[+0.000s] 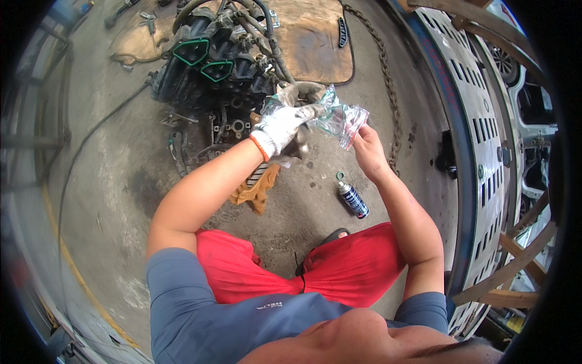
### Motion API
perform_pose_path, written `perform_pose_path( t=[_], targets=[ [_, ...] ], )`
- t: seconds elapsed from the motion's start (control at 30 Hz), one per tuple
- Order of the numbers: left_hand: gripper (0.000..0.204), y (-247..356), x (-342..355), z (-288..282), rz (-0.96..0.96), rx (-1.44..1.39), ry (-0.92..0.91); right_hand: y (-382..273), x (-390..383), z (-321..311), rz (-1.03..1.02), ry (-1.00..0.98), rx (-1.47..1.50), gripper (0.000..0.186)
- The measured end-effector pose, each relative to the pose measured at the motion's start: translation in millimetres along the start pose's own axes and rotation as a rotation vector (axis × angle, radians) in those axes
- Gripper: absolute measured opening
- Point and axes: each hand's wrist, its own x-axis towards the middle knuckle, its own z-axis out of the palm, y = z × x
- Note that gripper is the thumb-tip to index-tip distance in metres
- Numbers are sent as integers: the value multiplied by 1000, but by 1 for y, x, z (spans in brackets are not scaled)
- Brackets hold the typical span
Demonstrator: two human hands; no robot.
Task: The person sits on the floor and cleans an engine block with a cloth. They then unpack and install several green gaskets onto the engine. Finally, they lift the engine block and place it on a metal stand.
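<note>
Cable (79, 145) curves across a concrete floor (112, 209) toward a grimy, dark engine (176, 88) topped with two bright green loops (193, 41), a tan cloth (259, 193) lying crumpled on the ground nearby. At the centre, a worker's left hand (282, 126), in a soiled white glove (its cuff (259, 147) trimmed in orange), pinches one side of a crumpled, clear plastic bag (341, 121), held aloft between both hands just right of the engine. A small green ring (340, 175) lies beside the nozzle end of a toppled blue spray can (353, 199). The bare right hand (369, 150) grips the bag's right edge between bent fingers, near a rusty chain (388, 76) and a slotted metal panel (479, 145).
</note>
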Motion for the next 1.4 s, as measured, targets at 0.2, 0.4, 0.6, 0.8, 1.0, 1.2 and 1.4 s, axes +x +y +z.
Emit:
perform_pose_path(
  t=[0.2, 0.4, 0.6, 0.8, 1.0, 1.2, 1.4],
  targets=[
    [35, 10, -14, 9, -216, -60, -35, 15, 6, -3, 38, -25, 2, 29],
    [38, 19, -17, 12, -387, 139, -122, 12, 6, -8, 82, -25, 53, 27],
    [24, 16, -15, 13, -364, 239, -57, 18, 11, -29, 16, 50, 99, 21],
    [24, -24, 8, -14, -244, 326, -59, 11, 18, -68, -113, 246, 210, 22],
    [52, 5, -21, 24, -342, 405, -105, -1, 3, -36, -29, 96, 44, 21],
    [49, -27, 9, -12, -79, 678, 24, -5, 9, -63, -129, 213, 139, 22],
    [74, 14, -14, 4, -517, 1028, -377, -14, 2, -87, -88, 265, 340, 23]
  ],
)
